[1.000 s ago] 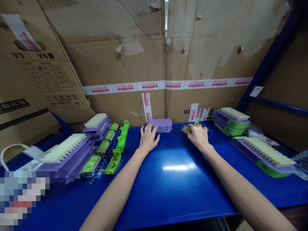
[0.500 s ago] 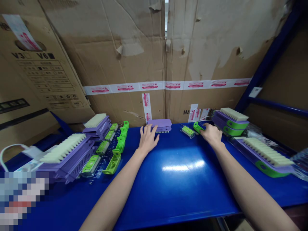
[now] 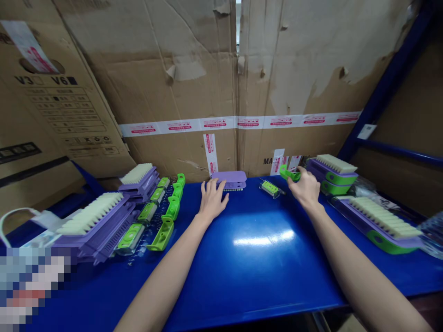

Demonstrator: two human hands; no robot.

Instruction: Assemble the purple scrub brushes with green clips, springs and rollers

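My left hand has its fingers spread, the tips at the left end of a purple brush body that lies bristles down at the back of the blue table. Whether they press on it I cannot tell. In my right hand a bright green plastic end cover is pinched between thumb and fingers, raised a little off the tabletop. Left of that hand a small green piece in clear casing lies on the table, apart from both hands.
Purple brush bodies with cream bristles stand at left, beside a row of cased green pieces and a row of green covers. At right are brushes with green ends. Cardboard walls the back; a blue post rises at right.
My right hand has lifted the green cover slightly and turned it in the fingers. My left hand and the purple brush body have stayed in place.
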